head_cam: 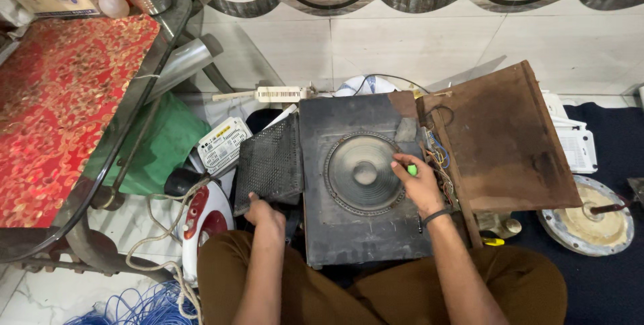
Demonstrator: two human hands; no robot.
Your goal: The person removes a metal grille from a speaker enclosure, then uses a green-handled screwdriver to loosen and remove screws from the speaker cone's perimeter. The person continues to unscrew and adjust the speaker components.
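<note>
Gripping a small green-handled tool (pixel 412 170), the right hand (pixel 421 187) is closed at the rim of the round speaker cone (pixel 363 173) in the dark speaker box (pixel 349 238), approx. centre of view. Left hand (pixel 264 214) pinches the black mesh grille (pixel 270 161) w/ curled fingers, just left of the box.

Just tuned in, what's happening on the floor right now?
A person sits on the floor over a dark, worn speaker box with a round black speaker cone facing up. The right hand grips a small green-handled tool at the cone's right rim. The left hand holds the lower edge of a black mesh grille lying beside the box. A brown wooden panel rests at the right, with coloured wires exposed next to it.
</note>
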